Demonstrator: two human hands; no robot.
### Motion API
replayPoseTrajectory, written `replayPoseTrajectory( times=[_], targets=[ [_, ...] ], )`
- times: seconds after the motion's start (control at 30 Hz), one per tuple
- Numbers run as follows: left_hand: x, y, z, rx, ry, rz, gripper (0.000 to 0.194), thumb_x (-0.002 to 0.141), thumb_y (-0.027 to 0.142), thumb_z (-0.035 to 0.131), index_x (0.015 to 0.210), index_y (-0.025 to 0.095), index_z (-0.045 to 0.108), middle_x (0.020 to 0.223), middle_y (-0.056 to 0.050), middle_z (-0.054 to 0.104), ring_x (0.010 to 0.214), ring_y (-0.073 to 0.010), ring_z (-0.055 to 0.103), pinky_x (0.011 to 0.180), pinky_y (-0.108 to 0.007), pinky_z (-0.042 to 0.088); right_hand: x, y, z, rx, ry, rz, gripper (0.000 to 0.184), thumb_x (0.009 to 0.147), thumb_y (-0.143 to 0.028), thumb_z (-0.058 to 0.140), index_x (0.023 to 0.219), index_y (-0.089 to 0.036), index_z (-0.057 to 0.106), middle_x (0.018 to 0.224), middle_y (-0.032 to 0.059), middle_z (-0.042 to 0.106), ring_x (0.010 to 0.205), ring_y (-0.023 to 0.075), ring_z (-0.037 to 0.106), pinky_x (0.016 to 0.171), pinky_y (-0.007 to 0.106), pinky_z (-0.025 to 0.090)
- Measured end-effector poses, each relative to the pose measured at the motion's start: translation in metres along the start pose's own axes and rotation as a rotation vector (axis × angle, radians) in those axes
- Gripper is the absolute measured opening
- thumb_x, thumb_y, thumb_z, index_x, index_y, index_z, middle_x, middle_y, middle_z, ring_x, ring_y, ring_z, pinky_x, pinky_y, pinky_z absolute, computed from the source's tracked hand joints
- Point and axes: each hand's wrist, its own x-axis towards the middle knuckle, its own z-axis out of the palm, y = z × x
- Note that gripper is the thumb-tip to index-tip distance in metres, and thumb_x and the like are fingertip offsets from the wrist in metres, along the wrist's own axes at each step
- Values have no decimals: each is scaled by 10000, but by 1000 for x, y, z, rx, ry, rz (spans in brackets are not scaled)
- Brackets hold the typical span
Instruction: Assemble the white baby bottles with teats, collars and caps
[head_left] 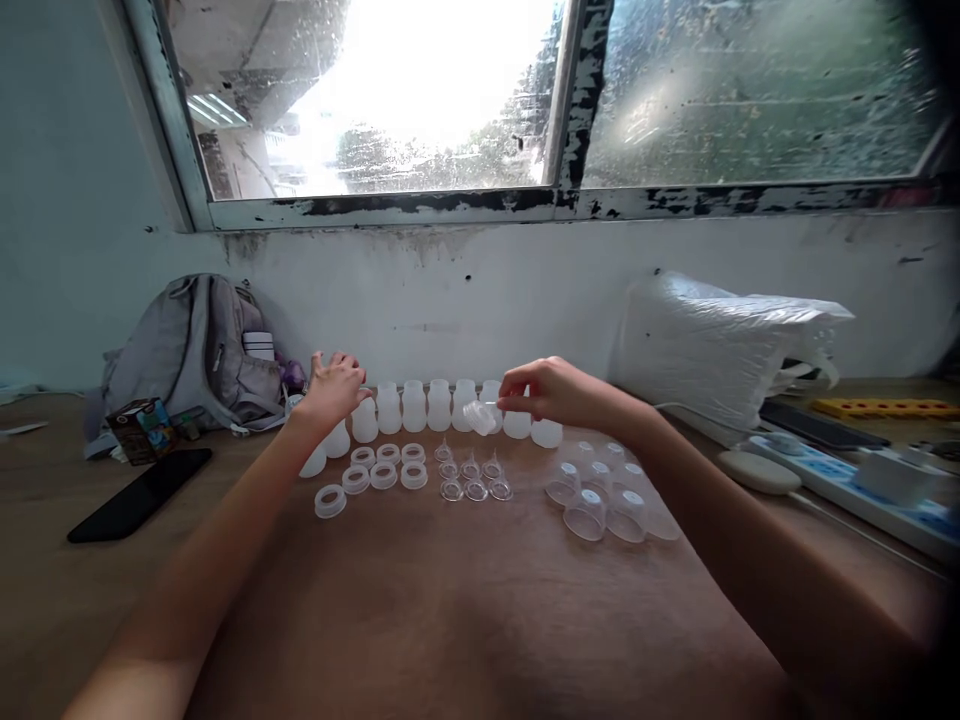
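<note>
A: Which containers are seen at the left of the frame?
B: A grey fabric backpack (161, 345) is shown, with one white container (259, 347) held in its side pocket; one printed box (142, 430) is placed before it.

A: How are the fingers of the left hand (335, 387) disposed, left of centre?
B: They are parted; whether a bottle is touched cannot be told. At least ten frosted, waisted bottles (414, 407) are stood in a curved row, partly hidden by the hands.

A: What is grouped below the row?
B: Seven translucent rings (383, 483) are laid out, then seven clear, thin-tipped teats (475, 490).

A: And the right hand (551, 388)?
B: A clear piece (480, 417) is pinched between thumb and fingertips, in front of the row, just right of centre.

A: Farther right?
B: At least seven clear, tapered cups (585, 518) are set wide rim down; behind them a wrinkled white plastic bag (697, 350) is seen.
</note>
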Motion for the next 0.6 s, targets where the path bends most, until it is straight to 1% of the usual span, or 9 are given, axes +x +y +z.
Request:
replayPoseTrajectory(
  times=[0.1, 0.17, 0.23, 0.3, 0.43, 0.53, 0.6],
  targets=[
    [3, -2, 14, 12, -66, 4, 216, 803, 312, 512, 861, 157, 650, 1054, -131, 573, 1041, -297, 447, 908, -571, 184, -4, -8, -25, -16, -73, 31, 260, 726, -425, 549, 701, -183, 640, 591, 16, 581, 501, 112, 522, 477, 245, 360],
    [3, -2, 20, 31, -80, -5, 196, 792, 302, 530, 838, 161, 658, 1072, -133, 562, 1051, -296, 435, 918, -586, 155, -11, -8, -38, -14, -82, 49, 287, 719, -448, 549, 704, -180, 651, 576, 20, 577, 516, 122, 524, 480, 255, 360],
    [3, 0, 24, 56, -78, -10, 179, 787, 288, 540, 817, 160, 663, 1084, -135, 553, 1069, -297, 416, 931, -590, 128, -18, -3, -47, -11, -87, 56, 305, 716, -463, 547, 712, -178, 655, 571, 20, 572, 523, 124, 520, 481, 260, 358],
    [3, 3, 25, 77, -68, 1, 169, 791, 270, 536, 812, 159, 662, 1097, -133, 543, 1081, -291, 402, 943, -582, 117, -25, 4, -51, -10, -119, 70, 313, 719, -472, 540, 714, -179, 651, 570, 16, 564, 520, 122, 515, 476, 257, 355],
    [2, 9, 27, 63, -46, 28, 179, 805, 270, 515, 841, 156, 647, 1088, -134, 539, 1064, -278, 405, 942, -558, 148, -34, 15, -55, 4, -196, 115, 310, 724, -467, 531, 692, -177, 633, 575, 11, 556, 520, 117, 512, 472, 243, 355],
    [0, 10, 29, 34, -40, 26, 194, 806, 280, 507, 867, 149, 637, 1048, -143, 551, 1040, -282, 415, 929, -551, 171, -35, 15, -56, 6, -192, 133, 306, 716, -463, 536, 694, -173, 628, 579, 11, 556, 532, 117, 513, 475, 235, 353],
    [-1, 10, 31, 22, -36, 33, 184, 802, 257, 508, 862, 139, 635, 1028, -149, 557, 1025, -281, 426, 925, -544, 185, -33, 12, -54, 5, -190, 145, 305, 706, -465, 542, 707, -174, 632, 583, 14, 559, 540, 122, 517, 480, 237, 358]
  ],
)
